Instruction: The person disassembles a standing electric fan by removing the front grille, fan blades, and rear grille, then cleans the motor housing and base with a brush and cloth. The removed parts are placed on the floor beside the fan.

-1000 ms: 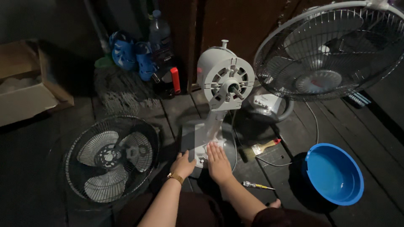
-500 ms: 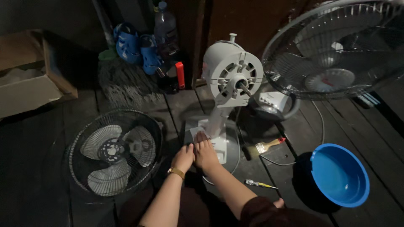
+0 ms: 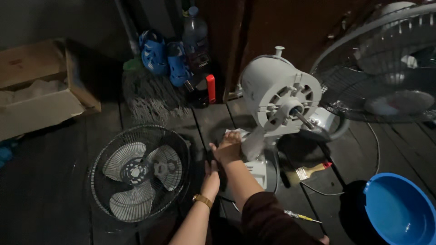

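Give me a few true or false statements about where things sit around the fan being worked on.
1. The right hand presses a white cloth against the fan base. True.
2. The blue basin sits far left. False: it is at lower right.
3. A fan guard with blades lies flat on the floor. True.
4. The paintbrush is in the left hand. False: it lies on the floor.
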